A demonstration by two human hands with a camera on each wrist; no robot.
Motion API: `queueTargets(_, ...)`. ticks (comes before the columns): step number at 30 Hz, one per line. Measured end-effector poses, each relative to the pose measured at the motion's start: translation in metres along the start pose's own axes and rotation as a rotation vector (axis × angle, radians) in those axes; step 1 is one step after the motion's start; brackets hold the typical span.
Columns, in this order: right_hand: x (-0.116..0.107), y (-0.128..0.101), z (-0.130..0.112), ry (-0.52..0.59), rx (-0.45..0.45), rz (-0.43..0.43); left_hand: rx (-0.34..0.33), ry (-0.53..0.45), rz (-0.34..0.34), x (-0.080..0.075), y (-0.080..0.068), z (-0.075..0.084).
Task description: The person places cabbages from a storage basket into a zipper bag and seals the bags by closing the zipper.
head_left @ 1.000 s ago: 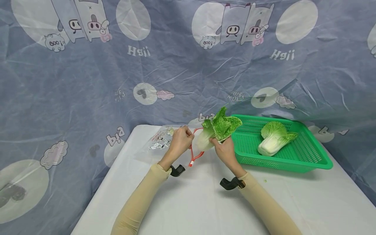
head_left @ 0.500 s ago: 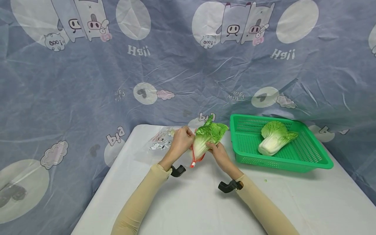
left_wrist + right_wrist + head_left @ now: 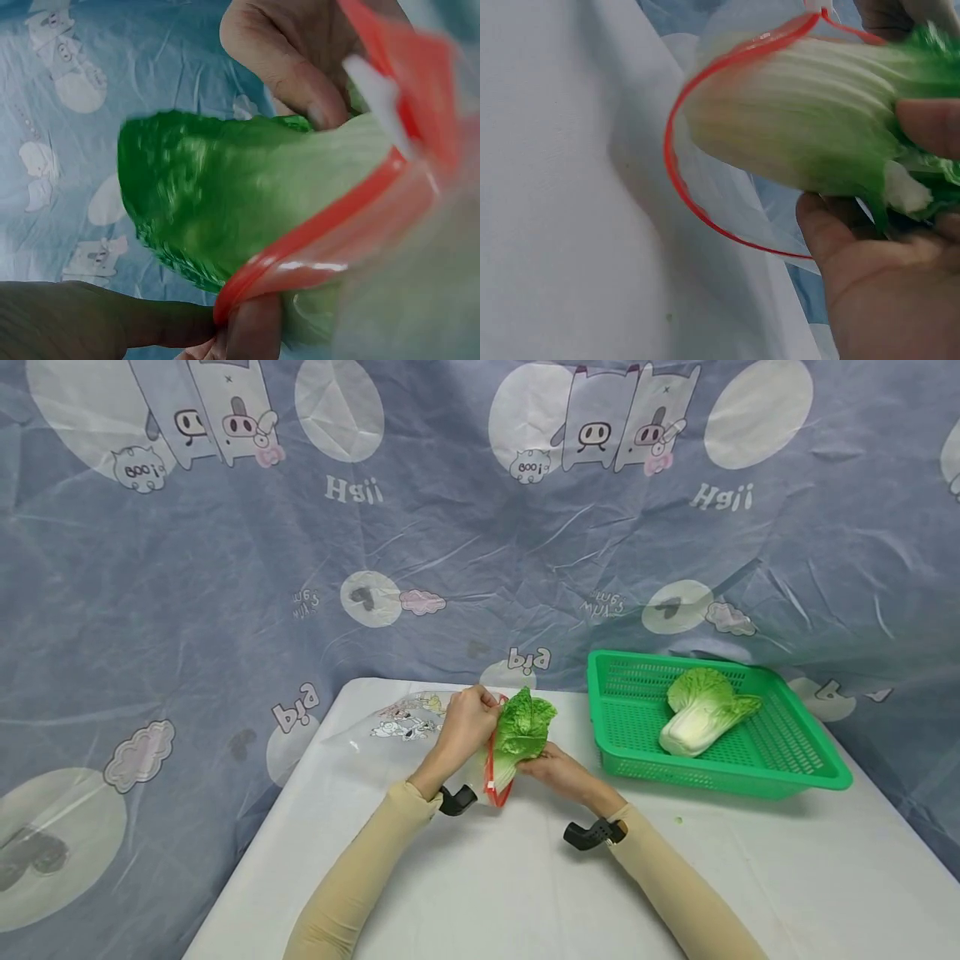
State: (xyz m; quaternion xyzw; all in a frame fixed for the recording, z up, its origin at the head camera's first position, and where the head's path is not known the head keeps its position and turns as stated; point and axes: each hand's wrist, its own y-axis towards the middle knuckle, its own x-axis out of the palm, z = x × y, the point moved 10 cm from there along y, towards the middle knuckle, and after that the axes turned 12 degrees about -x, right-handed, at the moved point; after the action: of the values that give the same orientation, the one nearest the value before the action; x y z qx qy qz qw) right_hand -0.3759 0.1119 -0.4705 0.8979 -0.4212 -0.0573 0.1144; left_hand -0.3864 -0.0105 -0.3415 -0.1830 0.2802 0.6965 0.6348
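My left hand (image 3: 474,720) pinches the red zip rim (image 3: 330,229) of a clear plastic bag (image 3: 405,737), holding its mouth up off the white table. In my right hand (image 3: 542,766) is a small napa cabbage (image 3: 525,725), gripped by its green leafy part. Its pale base (image 3: 787,124) sits inside the red rim (image 3: 676,161) and the leaves stick out above. The left wrist view shows the leaves (image 3: 217,199) close up, with left fingers (image 3: 251,334) on the rim and the right hand's thumb (image 3: 289,64) above.
A green plastic basket (image 3: 795,760) stands at the right of the white table (image 3: 510,893) with another napa cabbage (image 3: 701,714) lying in it. A grey-blue cartoon-print cloth (image 3: 225,568) hangs behind and around the table.
My right hand has carried the cabbage left and down from beside the basket, and its base has gone into the bag's mouth. The left hand kept hold of the rim, shifting slightly.
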Motion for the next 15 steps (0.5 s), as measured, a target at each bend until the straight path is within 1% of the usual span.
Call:
queueTargets(2,0.000,-0.002,0.000,-0.010,0.004,-0.019,0.020,-0.006,0.004,0.001,-0.001,0.003)
queueTargets(4,0.002,-0.002,0.000,-0.024,0.009,-0.043,0.050,0.008,0.018,0.001,-0.002,0.005)
queueTargets(9,0.009,0.002,-0.002,-0.105,0.040,-0.092,0.113,0.058,0.041,0.000,-0.002,0.011)
queueTargets(12,0.012,0.003,-0.002,-0.092,0.075,-0.100,0.137,0.065,0.031,0.001,-0.003,0.014)
queueTargets(15,0.014,0.003,-0.002,-0.054,0.113,-0.101,0.153,0.020,0.006,0.002,-0.006,0.017)
